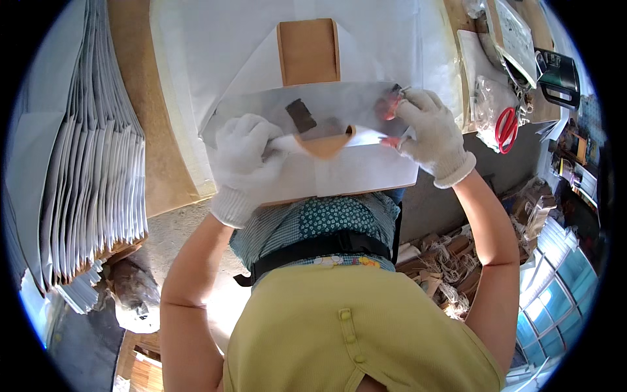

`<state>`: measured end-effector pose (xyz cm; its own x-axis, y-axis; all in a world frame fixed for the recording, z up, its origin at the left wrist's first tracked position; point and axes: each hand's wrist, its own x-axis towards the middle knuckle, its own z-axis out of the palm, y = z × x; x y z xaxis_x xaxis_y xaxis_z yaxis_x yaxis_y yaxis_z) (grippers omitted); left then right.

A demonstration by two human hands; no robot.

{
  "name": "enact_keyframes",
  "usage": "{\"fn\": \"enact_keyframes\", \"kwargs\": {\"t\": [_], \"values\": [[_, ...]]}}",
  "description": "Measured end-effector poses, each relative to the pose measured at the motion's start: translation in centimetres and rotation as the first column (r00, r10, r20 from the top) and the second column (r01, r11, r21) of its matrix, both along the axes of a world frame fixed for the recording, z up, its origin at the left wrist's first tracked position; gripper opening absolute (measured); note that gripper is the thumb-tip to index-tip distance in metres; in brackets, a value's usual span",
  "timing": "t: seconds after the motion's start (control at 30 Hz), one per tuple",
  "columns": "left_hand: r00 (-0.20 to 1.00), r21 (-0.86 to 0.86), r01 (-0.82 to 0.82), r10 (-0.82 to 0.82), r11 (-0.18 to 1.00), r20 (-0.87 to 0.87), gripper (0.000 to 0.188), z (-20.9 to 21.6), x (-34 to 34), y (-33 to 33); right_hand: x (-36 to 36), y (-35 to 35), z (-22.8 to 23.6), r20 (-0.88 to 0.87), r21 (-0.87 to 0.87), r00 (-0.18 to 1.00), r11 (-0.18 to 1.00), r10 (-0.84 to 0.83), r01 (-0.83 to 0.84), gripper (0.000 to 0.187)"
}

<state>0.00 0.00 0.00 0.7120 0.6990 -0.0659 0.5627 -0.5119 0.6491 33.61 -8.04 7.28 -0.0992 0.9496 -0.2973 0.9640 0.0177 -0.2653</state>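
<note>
A white paper bag or carton blank (pixel 366 163) with a brown inner side lies in front of me on the table's near edge. Its brown flap (pixel 308 52) stands at the far end, and a dark rectangular patch (pixel 301 115) shows on its grey panel. My left hand (pixel 245 150), in a white glove, has its fingers curled on the left part of a raised, partly blurred white-and-brown fold (pixel 324 145). At the fold's right end is my gloved right hand (pixel 428 134), fingers bent. Blurred red bits (pixel 388 106) show at its fingertips; I cannot tell what they are.
Many folded white paper bags (pixel 98 176) stand stacked at the left. White sheeting (pixel 215 39) covers the tabletop. Red-handled scissors (pixel 506 129), clear plastic (pixel 490 101) and a black container with a handle (pixel 558 78) lie at the right. Scraps and string (pixel 450 268) litter the floor.
</note>
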Motion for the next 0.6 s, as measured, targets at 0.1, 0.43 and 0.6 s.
{"fn": "enact_keyframes", "kwargs": {"t": [0.1, 0.43, 0.6], "values": [[0.976, 0.138, -0.183, 0.197, 0.973, -0.096, 0.074, 2.4, 2.4, 0.5, 0.1, 1.7, -0.7, 0.048, -0.030, 0.999, 1.000, 0.000, 0.001, 0.048], [0.942, -0.184, -0.332, 0.319, 0.925, -0.101, 0.051, 4.8, 5.6, 7.2, -0.2, 4.2, -2.0, 0.186, 0.085, 0.969, 0.985, -0.161, 0.148, 0.098], [0.953, -0.049, -0.300, 0.297, 0.953, -0.059, 0.025, 4.2, 6.0, 5.6, -0.5, 3.6, -1.1, 0.097, 0.011, 0.982, 0.987, -0.159, 0.159, 0.088]]}}
